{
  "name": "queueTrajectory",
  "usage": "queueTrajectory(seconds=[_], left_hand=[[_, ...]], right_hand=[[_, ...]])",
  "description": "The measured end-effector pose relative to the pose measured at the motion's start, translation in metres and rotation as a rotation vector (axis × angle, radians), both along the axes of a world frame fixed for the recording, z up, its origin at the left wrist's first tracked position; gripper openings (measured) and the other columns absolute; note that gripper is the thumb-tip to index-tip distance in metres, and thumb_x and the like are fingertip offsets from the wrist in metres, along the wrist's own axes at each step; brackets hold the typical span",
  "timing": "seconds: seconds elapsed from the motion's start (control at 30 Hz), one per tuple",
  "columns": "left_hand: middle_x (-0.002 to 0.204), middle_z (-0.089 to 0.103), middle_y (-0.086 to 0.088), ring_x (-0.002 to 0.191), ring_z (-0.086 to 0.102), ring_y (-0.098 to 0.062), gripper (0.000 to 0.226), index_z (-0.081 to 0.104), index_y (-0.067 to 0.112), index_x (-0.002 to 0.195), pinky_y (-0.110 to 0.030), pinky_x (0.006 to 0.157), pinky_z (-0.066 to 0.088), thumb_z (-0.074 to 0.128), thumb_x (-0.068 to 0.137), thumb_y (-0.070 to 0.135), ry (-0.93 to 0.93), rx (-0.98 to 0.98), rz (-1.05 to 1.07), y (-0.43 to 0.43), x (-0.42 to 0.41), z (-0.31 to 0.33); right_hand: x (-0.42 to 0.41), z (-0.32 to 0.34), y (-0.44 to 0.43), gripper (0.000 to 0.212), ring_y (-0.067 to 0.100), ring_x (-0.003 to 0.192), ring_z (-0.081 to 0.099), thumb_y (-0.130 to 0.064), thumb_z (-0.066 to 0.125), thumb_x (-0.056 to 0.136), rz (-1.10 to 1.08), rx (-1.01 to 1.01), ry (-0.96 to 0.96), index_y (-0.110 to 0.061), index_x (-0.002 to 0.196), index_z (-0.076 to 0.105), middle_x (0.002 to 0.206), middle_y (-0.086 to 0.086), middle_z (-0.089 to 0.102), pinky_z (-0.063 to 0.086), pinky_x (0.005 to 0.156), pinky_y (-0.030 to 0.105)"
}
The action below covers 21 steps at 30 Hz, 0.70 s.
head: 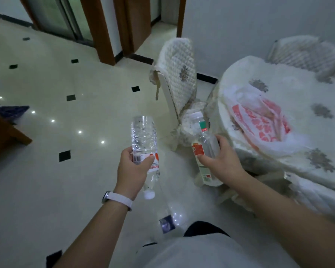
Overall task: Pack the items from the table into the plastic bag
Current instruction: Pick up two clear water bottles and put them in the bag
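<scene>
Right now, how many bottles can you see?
2 bottles: an upside-down bottle in the left hand, a capped bottle in the right hand. The bag may hide more.

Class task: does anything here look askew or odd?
Yes: the clear bottle in the left hand is held upside down, its cap lowest, while the labelled bottle in the right hand points upward.

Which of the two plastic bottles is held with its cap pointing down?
The clear ribbed plastic bottle in the left hand; the orange-and-green-labelled plastic bottle in the right hand has its cap up.
</scene>
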<state>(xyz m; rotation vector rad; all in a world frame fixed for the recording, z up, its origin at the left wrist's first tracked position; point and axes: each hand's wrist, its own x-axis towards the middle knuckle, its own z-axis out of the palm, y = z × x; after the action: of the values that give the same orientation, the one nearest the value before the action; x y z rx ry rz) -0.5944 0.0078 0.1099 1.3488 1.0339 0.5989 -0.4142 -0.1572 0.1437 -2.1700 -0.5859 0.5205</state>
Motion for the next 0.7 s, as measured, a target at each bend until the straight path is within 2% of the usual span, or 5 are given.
queueTrajectory(seconds=[0.07,0.27,0.4,0.53,0.7], left_hand=[[0.1,0.069,0.005,0.086,0.069,-0.01,0.041,0.051,0.031,0.107,-0.032,0.077,0.056,0.078,0.079,0.017,0.006,0.0,-0.095,0.009,0.028,-0.004],[0.099,0.07,0.005,0.082,0.071,-0.008,0.039,0.054,0.026,0.109,-0.026,0.069,0.056,0.077,0.08,0.013,0.06,-0.022,-0.307,0.023,0.125,-0.017],[0.1,0.07,0.002,0.082,0.071,-0.01,0.041,0.055,0.021,0.113,-0.023,0.064,0.055,0.077,0.08,0.013,0.15,0.029,-0.418,0.032,0.195,-0.019],[0.096,0.072,0.003,0.081,0.071,-0.012,0.034,0.059,0.028,0.102,-0.032,0.071,0.058,0.079,0.077,0.016,0.26,0.131,-0.529,0.048,0.27,-0.009],[0.086,0.072,0.011,0.072,0.068,0.002,0.026,0.061,0.032,0.094,-0.014,0.059,0.049,0.077,0.08,0.016,0.27,0.273,-0.717,0.045,0.366,0.013]], right_hand=[[0.014,-0.003,-0.003,0.064,0.002,0.087,0.058,-0.034,0.078,0.075,-0.075,-0.011,0.021,-0.028,0.129,0.043,0.106,-0.013,0.056,0.045,0.066,0.022],[0.077,-0.033,-0.011,0.059,0.01,0.092,0.062,-0.032,0.079,0.071,-0.296,0.012,0.085,-0.029,0.121,0.047,0.103,-0.011,0.062,0.052,0.084,0.04],[0.136,-0.05,-0.003,0.053,0.007,0.088,0.059,-0.028,0.079,0.073,-0.403,0.076,0.14,-0.028,0.115,0.046,0.099,-0.012,0.058,0.05,0.08,0.036],[0.202,-0.052,0.01,0.054,0.003,0.084,0.057,-0.035,0.077,0.076,-0.532,0.161,0.17,-0.029,0.119,0.044,0.095,-0.018,0.055,0.046,0.076,0.031],[0.276,-0.045,0.0,0.056,0.0,0.083,0.056,-0.041,0.075,0.076,-0.597,0.184,0.168,-0.03,0.119,0.042,0.098,-0.017,0.055,0.044,0.064,0.025]])
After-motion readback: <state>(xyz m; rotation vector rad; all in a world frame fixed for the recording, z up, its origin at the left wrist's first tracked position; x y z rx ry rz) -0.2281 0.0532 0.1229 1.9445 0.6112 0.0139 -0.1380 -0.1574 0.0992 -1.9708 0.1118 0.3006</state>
